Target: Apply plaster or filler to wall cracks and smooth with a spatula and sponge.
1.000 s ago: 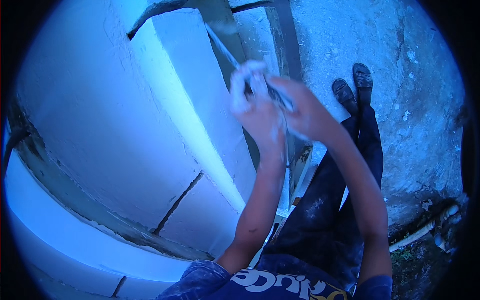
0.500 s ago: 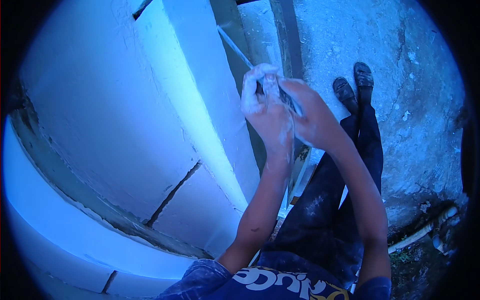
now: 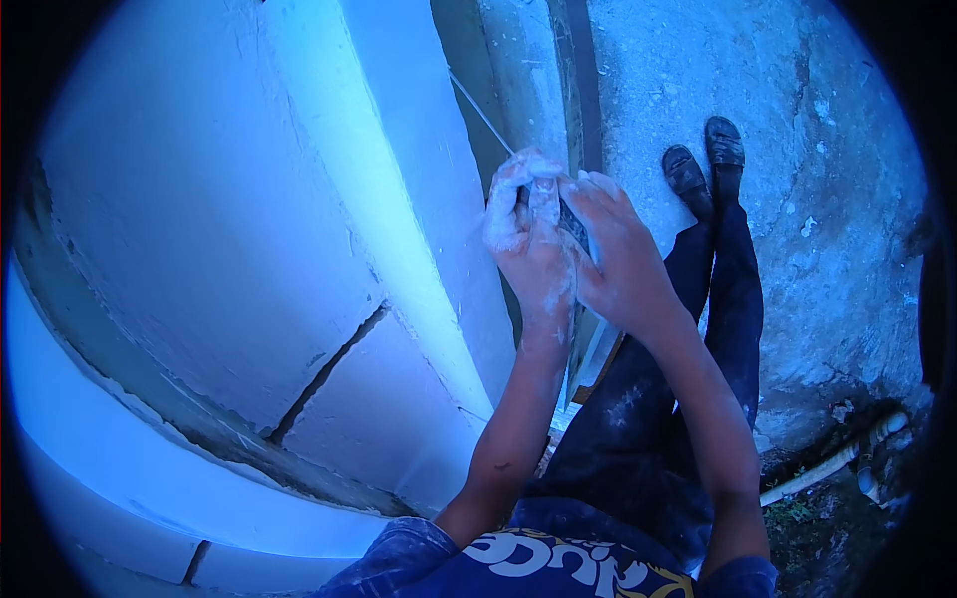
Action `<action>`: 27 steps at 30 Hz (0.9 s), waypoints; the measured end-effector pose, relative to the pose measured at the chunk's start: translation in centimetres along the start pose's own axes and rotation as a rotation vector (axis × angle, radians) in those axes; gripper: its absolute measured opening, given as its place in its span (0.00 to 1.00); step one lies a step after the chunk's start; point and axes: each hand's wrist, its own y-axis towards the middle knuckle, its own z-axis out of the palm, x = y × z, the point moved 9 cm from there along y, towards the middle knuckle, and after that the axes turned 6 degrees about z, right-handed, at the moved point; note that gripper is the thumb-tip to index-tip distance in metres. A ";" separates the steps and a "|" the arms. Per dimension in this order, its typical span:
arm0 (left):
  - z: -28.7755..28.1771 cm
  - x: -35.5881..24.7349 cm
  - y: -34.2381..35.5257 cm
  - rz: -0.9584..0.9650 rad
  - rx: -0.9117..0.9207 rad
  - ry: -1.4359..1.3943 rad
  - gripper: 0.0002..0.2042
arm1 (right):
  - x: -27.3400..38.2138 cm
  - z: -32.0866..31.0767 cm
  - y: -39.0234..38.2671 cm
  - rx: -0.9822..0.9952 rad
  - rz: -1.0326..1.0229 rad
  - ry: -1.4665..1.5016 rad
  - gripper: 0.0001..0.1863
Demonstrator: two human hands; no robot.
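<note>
My left hand (image 3: 530,224), coated in pale dust, is closed in a fist around a thin, straight, light-coloured tool (image 3: 479,111). The tool sticks out past the fingers towards the upper left and looks like a narrow strip or a blade seen edge-on. Close against it on the right is my right hand (image 3: 623,249), its fingers bent and touching the left hand. A dark patch shows between the two hands; what it is I cannot make out. Both hands are held beside a white-coated ledge (image 3: 399,169).
A large smooth pale panel (image 3: 199,229) with a dark gap (image 3: 329,374) takes up the left side. A curved white band (image 3: 150,453) runs below it. My feet in dark sandals (image 3: 725,142) stand on a rough concrete floor (image 3: 827,249). A pale pipe (image 3: 812,476) lies at lower right.
The light tool now looks thinner, as if turned edge-on. My hands have come slightly lower, and the right hand's fingers have lifted and spread a little.
</note>
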 end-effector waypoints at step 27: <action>-2.4 1.2 -3.3 0.013 0.039 -0.016 0.03 | -1.6 2.9 -3.9 0.004 0.003 0.020 0.31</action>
